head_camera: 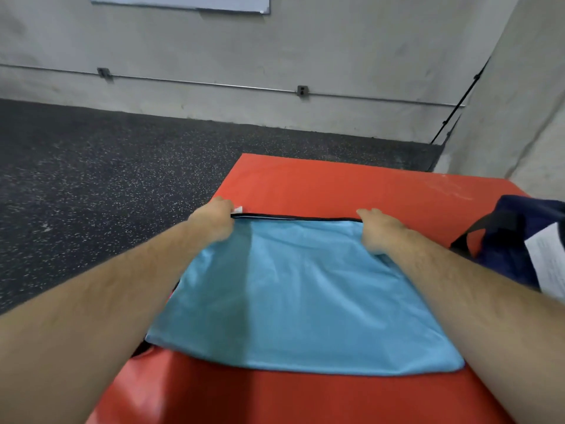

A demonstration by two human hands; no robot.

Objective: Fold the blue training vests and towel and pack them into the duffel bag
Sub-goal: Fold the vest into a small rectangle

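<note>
- Head view: light blue cloth (301,296) lies spread flat on a red mat (321,185); its far edge shows dark trim, so it may be one of the vests rather than the towel, though the blur leaves that open.
- Left hand (214,220): fingers closed in a grip on the cloth's far left corner, with a small white tag (238,209) just beside the knuckles.
- Right hand (377,229): fingers curled over the far right corner, pinching the cloth against the mat.
- Step in hand, as judged: a fold, the far edge drawn toward the near edge.
- To do it well: lift both corners together and level, keep the edge taut between the hands, lay corner on corner, then smooth the wrinkles in the middle outward.
- Risk: the cloth looks thin and slippery; an uneven pull would skew the fold.
- Duffel bag (516,240): dark navy, black strap, at the right edge of the mat, near the right forearm but apart from the cloth; a white paper (548,261) rests on it. Whether its mouth is open cannot be told.
- Dark object (141,350): peeks out under the near left corner; unidentified.
- Surroundings: speckled dark floor (107,166), grey wall (275,56), conduit (214,84) with outlet boxes, whiteboard (183,1) at top.
- Obstructions: none on the cloth; fold path clear.
</note>
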